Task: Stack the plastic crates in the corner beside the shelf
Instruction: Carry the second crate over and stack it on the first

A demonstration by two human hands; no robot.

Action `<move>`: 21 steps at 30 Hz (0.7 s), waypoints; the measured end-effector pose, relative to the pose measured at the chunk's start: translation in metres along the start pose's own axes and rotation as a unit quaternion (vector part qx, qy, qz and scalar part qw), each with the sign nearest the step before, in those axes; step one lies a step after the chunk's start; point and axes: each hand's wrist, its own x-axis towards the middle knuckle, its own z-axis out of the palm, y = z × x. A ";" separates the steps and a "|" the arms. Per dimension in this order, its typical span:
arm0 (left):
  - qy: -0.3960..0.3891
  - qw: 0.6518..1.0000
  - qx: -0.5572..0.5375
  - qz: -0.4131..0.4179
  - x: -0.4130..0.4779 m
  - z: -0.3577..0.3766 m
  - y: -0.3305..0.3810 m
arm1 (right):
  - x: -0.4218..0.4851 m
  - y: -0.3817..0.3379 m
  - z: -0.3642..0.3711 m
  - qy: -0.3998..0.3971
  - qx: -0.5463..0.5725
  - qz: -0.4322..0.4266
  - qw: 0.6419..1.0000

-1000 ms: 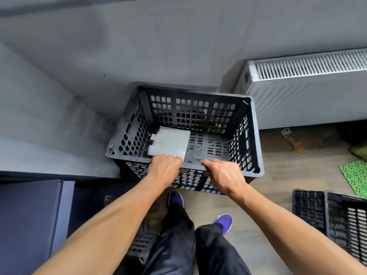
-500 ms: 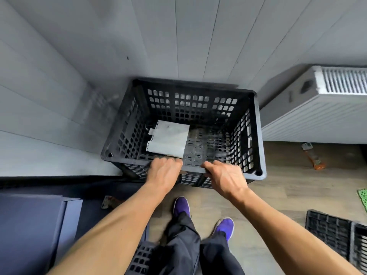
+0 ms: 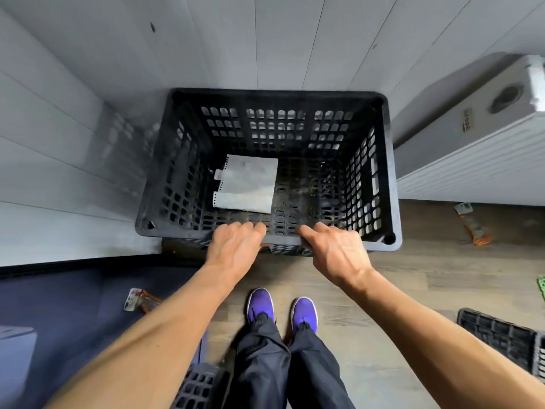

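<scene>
Black rim (image 3: 280,238), near side: left grip (image 3: 233,246) hooks fingers over it, right grip (image 3: 336,252) lies flatter, can't tell if it pinches. Crate (image 3: 390,172) sits straight ahead, long axis left-right, tucked in the wall corner, equally near both.

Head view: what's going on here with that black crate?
A person holds the black crate by its near rim, left hand and right hand side by side. The crate is in the corner of the white panelled walls, beside a radiator, with a paper sheet on its bottom. A second crate lies on the floor at right.
</scene>
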 end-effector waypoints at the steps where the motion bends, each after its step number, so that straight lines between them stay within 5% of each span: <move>1: -0.002 1.000 -0.006 0.008 0.000 0.000 -0.001 | -0.001 0.000 0.002 0.000 0.000 0.003 1.000; 10: -0.066 0.993 -0.078 0.064 0.004 0.014 0.000 | -0.019 0.013 0.027 -0.033 0.018 0.031 0.999; 21: -0.103 0.992 -0.048 0.058 -0.001 0.011 0.008 | -0.006 0.017 0.011 -0.166 0.029 0.017 0.986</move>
